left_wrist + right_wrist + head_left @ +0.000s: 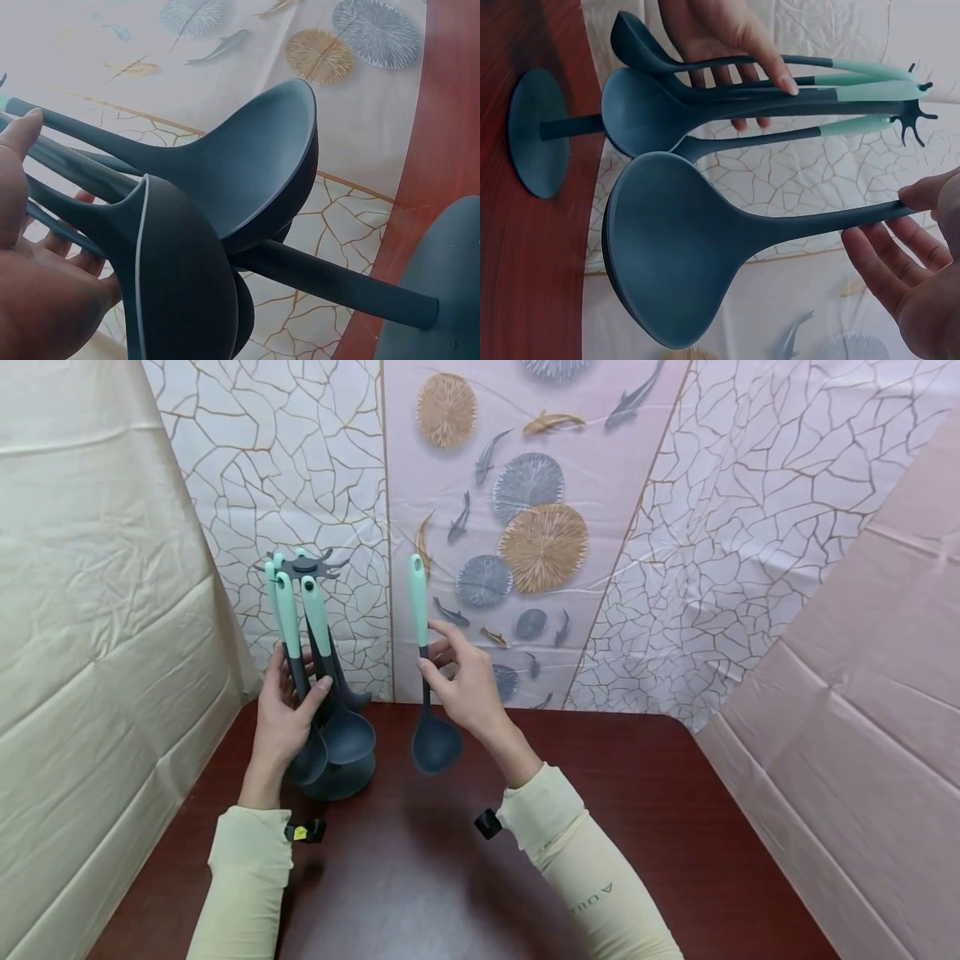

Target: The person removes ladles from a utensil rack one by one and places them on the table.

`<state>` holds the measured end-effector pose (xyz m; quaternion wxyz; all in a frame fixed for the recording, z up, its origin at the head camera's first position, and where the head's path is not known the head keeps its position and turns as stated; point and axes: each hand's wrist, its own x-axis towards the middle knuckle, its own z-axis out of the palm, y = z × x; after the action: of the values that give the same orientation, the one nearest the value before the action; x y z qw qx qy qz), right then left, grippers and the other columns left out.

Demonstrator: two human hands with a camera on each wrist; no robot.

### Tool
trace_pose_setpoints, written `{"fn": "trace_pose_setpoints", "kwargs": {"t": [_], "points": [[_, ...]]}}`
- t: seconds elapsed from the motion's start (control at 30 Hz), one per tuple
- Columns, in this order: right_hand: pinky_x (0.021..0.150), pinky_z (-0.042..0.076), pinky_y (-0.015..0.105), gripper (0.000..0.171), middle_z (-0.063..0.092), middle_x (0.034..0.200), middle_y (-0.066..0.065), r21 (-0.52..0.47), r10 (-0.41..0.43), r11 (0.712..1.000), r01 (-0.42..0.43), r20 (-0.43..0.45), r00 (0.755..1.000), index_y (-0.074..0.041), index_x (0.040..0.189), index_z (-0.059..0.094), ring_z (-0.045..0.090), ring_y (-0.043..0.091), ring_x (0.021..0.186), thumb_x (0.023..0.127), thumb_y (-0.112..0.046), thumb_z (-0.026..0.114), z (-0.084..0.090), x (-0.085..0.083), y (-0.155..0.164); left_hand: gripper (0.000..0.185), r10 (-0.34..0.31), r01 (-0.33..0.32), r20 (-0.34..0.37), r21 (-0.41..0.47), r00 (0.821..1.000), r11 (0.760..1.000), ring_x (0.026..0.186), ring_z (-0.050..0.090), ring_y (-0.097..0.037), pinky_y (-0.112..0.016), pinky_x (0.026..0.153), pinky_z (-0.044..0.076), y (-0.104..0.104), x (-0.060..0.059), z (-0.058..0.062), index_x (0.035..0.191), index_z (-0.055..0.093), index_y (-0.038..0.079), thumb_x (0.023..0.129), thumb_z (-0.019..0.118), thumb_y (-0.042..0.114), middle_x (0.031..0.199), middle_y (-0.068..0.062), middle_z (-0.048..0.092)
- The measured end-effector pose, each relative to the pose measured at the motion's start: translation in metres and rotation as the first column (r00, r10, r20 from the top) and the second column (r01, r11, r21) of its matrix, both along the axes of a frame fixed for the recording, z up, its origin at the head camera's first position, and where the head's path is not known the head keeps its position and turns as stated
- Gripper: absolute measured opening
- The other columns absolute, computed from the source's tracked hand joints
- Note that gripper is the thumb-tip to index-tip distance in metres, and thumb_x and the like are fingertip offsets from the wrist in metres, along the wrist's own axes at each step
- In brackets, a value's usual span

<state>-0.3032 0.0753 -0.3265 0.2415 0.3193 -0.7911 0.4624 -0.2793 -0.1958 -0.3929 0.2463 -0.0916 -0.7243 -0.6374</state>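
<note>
Head view: our right hand point(468, 681) pinches the ladle point(433, 739) by its stem, clear of the table point(675, 827). Our left hand point(281, 718) clasps spoons hanging on the rack point(330, 781). Next comes hooking its handle onto a free prong, we judge.

We have both forearms stretched forward in pale sleeves, a small black clip at each wrist. Our left hand point(283, 714) stands upright, palm inward, thumb and fingers loosely curled. Our right hand point(465, 681) is raised, wrist bent, thumb and fingertips point(922, 196) pinched together, remaining fingers spread loosely.
</note>
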Motion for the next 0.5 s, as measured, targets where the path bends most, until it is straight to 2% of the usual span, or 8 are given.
{"fn": "trace_pose_setpoints", "kwargs": {"t": [0.3, 0.5], "points": [[0.066, 0.061, 0.035, 0.051, 0.07, 0.099, 0.009, -0.01, -0.007, 1.0, 0.007, 0.027, 1.0, -0.012, 0.149, 0.058, 0.073, 0.021, 0.086, 0.101, -0.009, 0.072, -0.006, 0.0, 0.013, 0.08, 0.009, -0.009, 0.017, -0.006, 1.0, 1.0, 0.147, 0.046, -0.037, -0.055, 0.124, 0.03, -0.001, 0.001, 0.001, 0.17, 0.024, 0.022, 0.104, 0.07, 0.02, 0.157, -0.018, 0.049], [0.063, 0.061, 0.036, 0.05, 0.07, 0.099, 0.008, 0.002, -0.031, 1.0, 0.031, 0.019, 0.999, -0.013, 0.149, 0.058, 0.073, 0.02, 0.084, 0.101, -0.009, 0.072, -0.005, -0.001, 0.023, 0.077, 0.025, -0.024, 0.019, -0.016, 1.0, 1.0, 0.146, 0.046, -0.037, -0.057, 0.124, 0.03, -0.003, -0.007, -0.006, 0.168, 0.028, 0.025, 0.104, 0.071, 0.023, 0.156, -0.018, 0.05]]}}
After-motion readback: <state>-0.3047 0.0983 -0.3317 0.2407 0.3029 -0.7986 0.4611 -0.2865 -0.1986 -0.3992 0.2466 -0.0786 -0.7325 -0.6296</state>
